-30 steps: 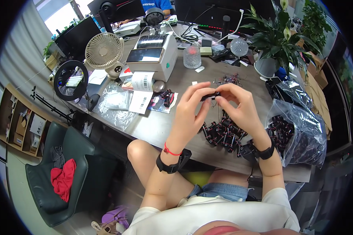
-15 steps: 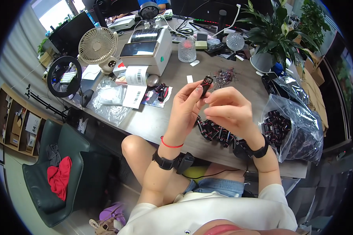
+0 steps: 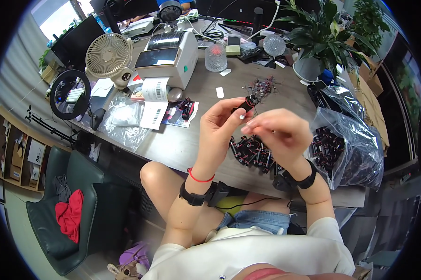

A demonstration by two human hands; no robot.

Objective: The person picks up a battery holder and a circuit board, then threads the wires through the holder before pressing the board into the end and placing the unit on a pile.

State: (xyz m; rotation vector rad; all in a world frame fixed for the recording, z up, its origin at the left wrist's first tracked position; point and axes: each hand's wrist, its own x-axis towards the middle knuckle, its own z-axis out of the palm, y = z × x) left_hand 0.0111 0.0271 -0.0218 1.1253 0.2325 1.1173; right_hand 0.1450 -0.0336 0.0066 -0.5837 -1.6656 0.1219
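Observation:
My left hand (image 3: 219, 127) pinches a small black part with a red strip or wire (image 3: 251, 100) between thumb and fingers, its end pointing up and away from me. Just right of it is my right hand (image 3: 286, 137), smeared by motion, its thumb and fingertips pressed together. Whatever those fingertips hold, if anything, is too small to make out. Below the hands lies a heap of similar black parts (image 3: 250, 153), partly hidden by the right hand. Beyond them sits a little pile of thin dark reddish wired pieces (image 3: 262, 86).
A clear plastic bag (image 3: 357, 161) full of black parts lies open at the right. A potted plant (image 3: 308, 67), a glass jar (image 3: 215, 58), a label printer (image 3: 184, 63) and a fan (image 3: 108, 55) stand farther back. Another black part (image 3: 186, 109) rests left, near printed labels (image 3: 153, 114).
The right hand has turned and shifted slightly right, away from the black part. The left hand still holds the part, now tilted a little differently. The whole view has shifted slightly.

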